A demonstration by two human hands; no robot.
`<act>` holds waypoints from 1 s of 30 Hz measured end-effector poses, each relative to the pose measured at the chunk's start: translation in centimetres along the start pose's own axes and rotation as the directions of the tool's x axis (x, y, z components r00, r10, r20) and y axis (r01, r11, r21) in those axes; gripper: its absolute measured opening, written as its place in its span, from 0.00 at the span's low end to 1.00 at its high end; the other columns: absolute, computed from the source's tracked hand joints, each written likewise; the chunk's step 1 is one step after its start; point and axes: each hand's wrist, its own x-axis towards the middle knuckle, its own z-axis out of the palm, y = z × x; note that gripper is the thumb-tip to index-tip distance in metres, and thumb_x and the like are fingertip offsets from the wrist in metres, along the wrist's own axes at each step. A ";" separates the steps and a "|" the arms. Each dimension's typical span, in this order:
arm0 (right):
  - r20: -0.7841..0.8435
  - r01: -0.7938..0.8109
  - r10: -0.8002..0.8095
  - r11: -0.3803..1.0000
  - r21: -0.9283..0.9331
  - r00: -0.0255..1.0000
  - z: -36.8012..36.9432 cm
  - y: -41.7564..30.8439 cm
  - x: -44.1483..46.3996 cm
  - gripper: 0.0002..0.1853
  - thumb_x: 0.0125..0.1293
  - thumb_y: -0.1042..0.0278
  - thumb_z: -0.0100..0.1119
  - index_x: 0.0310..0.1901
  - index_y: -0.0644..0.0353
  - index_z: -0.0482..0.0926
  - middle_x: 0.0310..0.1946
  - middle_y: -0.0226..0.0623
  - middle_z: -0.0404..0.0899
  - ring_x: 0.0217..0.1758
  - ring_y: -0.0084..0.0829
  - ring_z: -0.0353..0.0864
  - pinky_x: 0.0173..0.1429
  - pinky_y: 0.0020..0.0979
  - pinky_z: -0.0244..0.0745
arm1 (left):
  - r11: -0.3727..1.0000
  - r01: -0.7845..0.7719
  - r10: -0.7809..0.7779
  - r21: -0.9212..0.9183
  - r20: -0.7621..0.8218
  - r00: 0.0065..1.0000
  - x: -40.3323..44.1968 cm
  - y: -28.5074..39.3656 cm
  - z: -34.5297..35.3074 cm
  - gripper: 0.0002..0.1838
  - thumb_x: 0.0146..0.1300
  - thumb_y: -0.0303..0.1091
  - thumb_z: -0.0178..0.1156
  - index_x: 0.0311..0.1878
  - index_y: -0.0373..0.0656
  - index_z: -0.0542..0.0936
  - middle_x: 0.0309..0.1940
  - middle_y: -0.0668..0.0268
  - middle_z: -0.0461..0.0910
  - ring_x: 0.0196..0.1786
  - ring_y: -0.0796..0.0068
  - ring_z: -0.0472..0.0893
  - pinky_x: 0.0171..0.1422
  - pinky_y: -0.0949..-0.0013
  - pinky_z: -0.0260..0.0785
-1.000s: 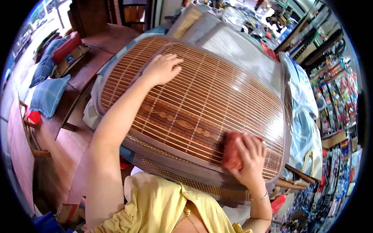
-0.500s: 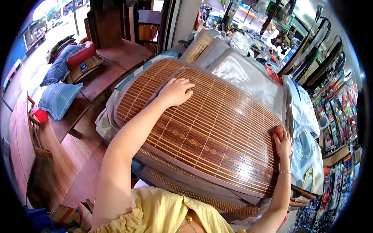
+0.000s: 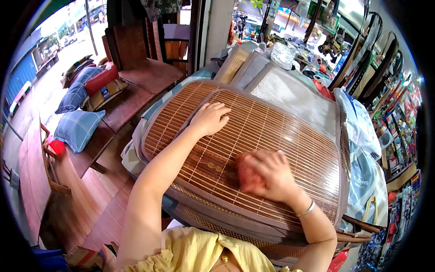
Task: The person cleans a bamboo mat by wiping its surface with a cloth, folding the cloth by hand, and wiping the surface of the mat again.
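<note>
A brown slatted bamboo mat (image 3: 272,129) with grey cloth edging lies on top of a stack of mats in front of me. My left hand (image 3: 210,120) rests flat on its upper left part, fingers loosely spread. Over the lower middle of the mat, my right hand (image 3: 269,174) is closed on a reddish cloth (image 3: 248,172) and presses it against the slats. Motion blurs this hand and the cloth a little. A dark patterned band (image 3: 199,159) on the mat runs into the area under the cloth.
Behind the top mat lie silvery woven mats (image 3: 294,95). Plastic-wrapped bags (image 3: 362,177) stand at the right, beside racks of small goods (image 3: 398,131). On the left, a wooden bench (image 3: 129,106) carries a blue cushion (image 3: 79,129) and a red one (image 3: 101,80).
My right hand has swept the reddish cloth from the mat's right edge leftward to its lower middle. My left hand stays on the same part of the mat. The view has shifted slightly.
</note>
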 end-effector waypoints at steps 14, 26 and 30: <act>-0.304 -0.910 0.884 0.252 -0.331 0.355 -1.4 20.4 -10.2 0.37 0.64 0.37 0.52 0.71 0.43 0.63 0.67 0.38 0.68 0.70 0.44 0.64 0.72 0.51 0.54 | 0.999 0.021 -0.022 -0.024 -0.021 1.000 0.1 0.3 0.1 0.24 0.72 0.48 0.45 0.66 0.49 0.72 0.70 0.58 0.66 0.74 0.61 0.61 0.78 0.53 0.47; 0.006 0.110 -0.110 0.991 -0.070 0.994 -0.8 -0.1 -0.9 0.37 0.51 0.53 0.69 0.65 0.52 0.72 0.60 0.43 0.74 0.62 0.42 0.71 0.67 0.44 0.62 | 1.000 0.000 -0.001 -0.029 -0.049 0.999 0.0 0.2 0.2 0.23 0.72 0.47 0.48 0.66 0.49 0.73 0.69 0.56 0.67 0.73 0.58 0.62 0.78 0.53 0.48; -0.077 -0.285 0.284 0.959 0.006 0.956 -0.4 6.6 -2.1 0.36 0.50 0.58 0.70 0.64 0.51 0.72 0.60 0.42 0.74 0.62 0.42 0.71 0.68 0.47 0.59 | 1.000 0.002 -0.003 -0.022 -0.024 1.000 0.0 0.3 0.1 0.24 0.73 0.47 0.47 0.67 0.50 0.72 0.69 0.57 0.66 0.73 0.58 0.62 0.78 0.53 0.48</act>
